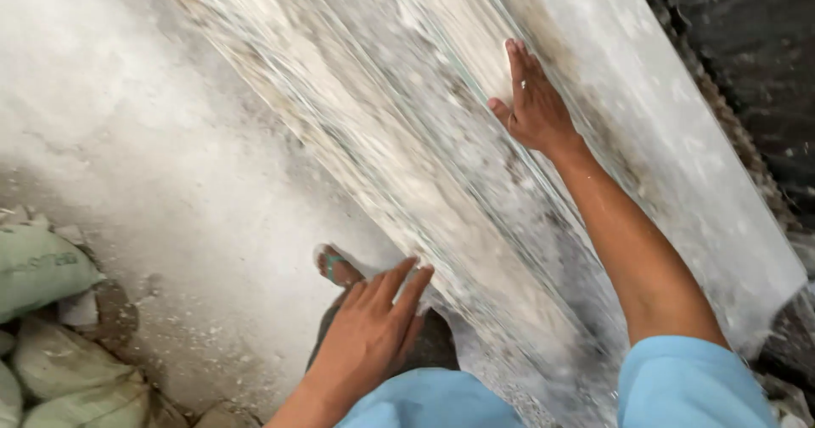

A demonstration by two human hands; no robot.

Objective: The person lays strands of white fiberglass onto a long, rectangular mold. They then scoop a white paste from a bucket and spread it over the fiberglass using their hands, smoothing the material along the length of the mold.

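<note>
Right hand [535,105] lies flat, fingers together and stretched out, pressed on the long pale stone slab [424,139] with brown and grey streaks; it grips nothing. Left hand [373,330] is open too, fingertips touching the slab's near edge low down. The slab runs slantwise across the dusty concrete floor [170,156]. A sandalled foot [335,267] stands just beside the left hand, and green woven sacks [42,267] lie well apart at the left.

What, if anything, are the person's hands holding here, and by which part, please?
Neither hand grips anything. The right hand lies flat on the stone slab's top face; the left hand's fingertips touch its near edge.
</note>
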